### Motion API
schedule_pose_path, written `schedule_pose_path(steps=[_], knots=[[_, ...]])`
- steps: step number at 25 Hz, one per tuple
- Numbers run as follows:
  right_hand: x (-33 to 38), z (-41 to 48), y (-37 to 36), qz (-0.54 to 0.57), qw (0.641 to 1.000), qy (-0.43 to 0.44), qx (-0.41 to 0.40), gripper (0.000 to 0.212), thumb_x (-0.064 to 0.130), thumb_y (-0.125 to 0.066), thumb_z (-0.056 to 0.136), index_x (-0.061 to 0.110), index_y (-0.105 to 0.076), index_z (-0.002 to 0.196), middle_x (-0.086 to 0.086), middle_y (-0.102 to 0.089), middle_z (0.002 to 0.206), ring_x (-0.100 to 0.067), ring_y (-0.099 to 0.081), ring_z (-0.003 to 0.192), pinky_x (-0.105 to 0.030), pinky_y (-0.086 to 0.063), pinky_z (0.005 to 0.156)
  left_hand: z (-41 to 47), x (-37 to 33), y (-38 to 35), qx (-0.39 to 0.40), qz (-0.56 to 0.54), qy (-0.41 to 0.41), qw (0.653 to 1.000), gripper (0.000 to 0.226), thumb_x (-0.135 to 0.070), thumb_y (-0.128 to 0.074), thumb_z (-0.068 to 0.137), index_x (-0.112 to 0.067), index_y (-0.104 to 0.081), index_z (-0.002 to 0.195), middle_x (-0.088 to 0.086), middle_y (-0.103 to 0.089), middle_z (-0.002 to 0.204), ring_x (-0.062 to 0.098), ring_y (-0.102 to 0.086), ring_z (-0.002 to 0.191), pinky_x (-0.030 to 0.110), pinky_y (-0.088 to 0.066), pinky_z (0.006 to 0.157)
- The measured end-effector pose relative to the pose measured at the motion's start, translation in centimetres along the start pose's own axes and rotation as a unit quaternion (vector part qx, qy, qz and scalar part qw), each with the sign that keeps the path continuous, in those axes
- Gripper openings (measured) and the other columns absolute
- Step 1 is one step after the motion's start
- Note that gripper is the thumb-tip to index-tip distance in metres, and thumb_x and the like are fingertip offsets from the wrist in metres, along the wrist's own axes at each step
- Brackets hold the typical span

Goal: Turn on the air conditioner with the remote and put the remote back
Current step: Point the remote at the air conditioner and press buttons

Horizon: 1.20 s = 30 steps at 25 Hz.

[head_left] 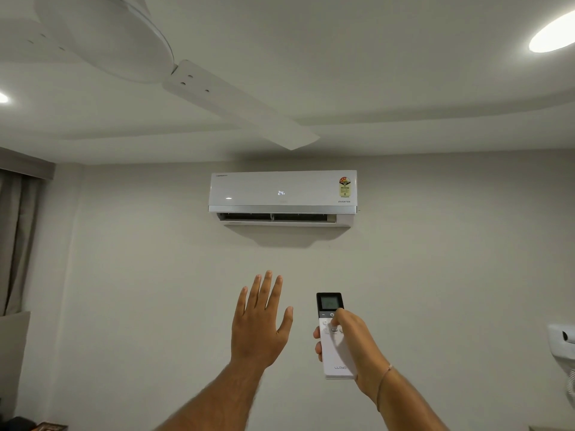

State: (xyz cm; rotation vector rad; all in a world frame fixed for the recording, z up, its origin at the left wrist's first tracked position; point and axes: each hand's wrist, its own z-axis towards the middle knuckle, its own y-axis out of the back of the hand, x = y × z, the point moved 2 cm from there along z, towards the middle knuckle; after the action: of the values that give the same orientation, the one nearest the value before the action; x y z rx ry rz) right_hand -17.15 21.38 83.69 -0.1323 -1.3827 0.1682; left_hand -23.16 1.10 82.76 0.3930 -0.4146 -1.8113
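Low in the frame, right of centre: the remote (334, 335) stands nearly upright in the right hand (351, 343), screen end pointed up toward the air conditioner (282, 197).
Grip: fingers wrap the lower body from behind, thumb (337, 318) pressed on the buttons just under the power key — clamped firmly on the remote.
Other hand: the left hand (259, 325) is raised beside it, fingers spread apart, holding nothing.
Handling: the remote looks like a light, rigid plastic slab, smooth-faced and probably a little slippery; the narrow long sides at mid-body seem the safest hold, leaving the screen untouched.
Unit state: a lit "24" shows on its front and the lower flap is open, so it appears to be on.
Room to move: bare wall (140, 290) fills the centre — nothing near either hand.
Edges: a ceiling fan (217, 94) hangs at upper left, well above; a white fixture (561, 340) sits at the right edge.
Return spot: not in view.
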Motion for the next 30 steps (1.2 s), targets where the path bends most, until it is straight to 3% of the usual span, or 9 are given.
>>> schedule_pose_path(steps=[4, 9, 15, 30], knots=[[-0.2, 0.1, -0.1, 0.007, 1.0, 0.001, 0.001, 0.037, 0.013, -0.05, 0.097, -0.003, -0.059, 0.129, -0.02, -0.077, 0.078, -0.032, -0.069, 0.053, -0.034, -0.061, 0.053, 0.3, -0.3, 0.1, -0.002, -0.005, -0.003, 1.0, 0.07, -0.057, -0.024, 0.104, -0.029, -0.015, 0.168, 0.0, -0.012, 0.177, 0.021, -0.007, 0.164, 0.051, -0.013, 0.133], [-0.1, 0.2, -0.5, 0.006, 1.0, 0.001, 0.0, 0.033, 0.016, -0.05, 0.099, 0.001, -0.06, 0.127, -0.019, -0.078, 0.078, -0.032, -0.07, 0.054, -0.035, -0.061, 0.055, 1.1, -0.5, 0.3, -0.002, -0.001, -0.007, 1.0, 0.071, -0.053, -0.03, 0.106, -0.031, -0.008, 0.169, -0.004, -0.003, 0.178, 0.016, 0.005, 0.164, 0.046, -0.005, 0.134], [0.2, -0.1, -0.4, 0.007, 1.0, 0.012, 0.004, 0.035, 0.012, -0.05, 0.1, -0.003, -0.056, 0.13, -0.02, -0.076, 0.076, -0.031, -0.069, 0.053, -0.036, -0.06, 0.054, 0.7, -0.6, 0.7, -0.001, -0.004, -0.01, 1.0, 0.07, -0.055, -0.025, 0.105, -0.03, -0.011, 0.169, -0.003, -0.005, 0.177, 0.018, 0.0, 0.164, 0.049, -0.009, 0.134], [0.6, -0.5, -0.4, 0.011, 1.0, 0.007, 0.003, 0.039, 0.013, -0.05, 0.098, -0.004, -0.059, 0.132, -0.019, -0.077, 0.078, -0.031, -0.07, 0.053, -0.034, -0.06, 0.052, 0.3, -0.4, 1.4, 0.002, 0.002, -0.005, 1.0, 0.07, -0.054, -0.022, 0.105, -0.03, -0.006, 0.168, -0.003, 0.0, 0.178, 0.017, 0.005, 0.164, 0.046, -0.001, 0.134]])
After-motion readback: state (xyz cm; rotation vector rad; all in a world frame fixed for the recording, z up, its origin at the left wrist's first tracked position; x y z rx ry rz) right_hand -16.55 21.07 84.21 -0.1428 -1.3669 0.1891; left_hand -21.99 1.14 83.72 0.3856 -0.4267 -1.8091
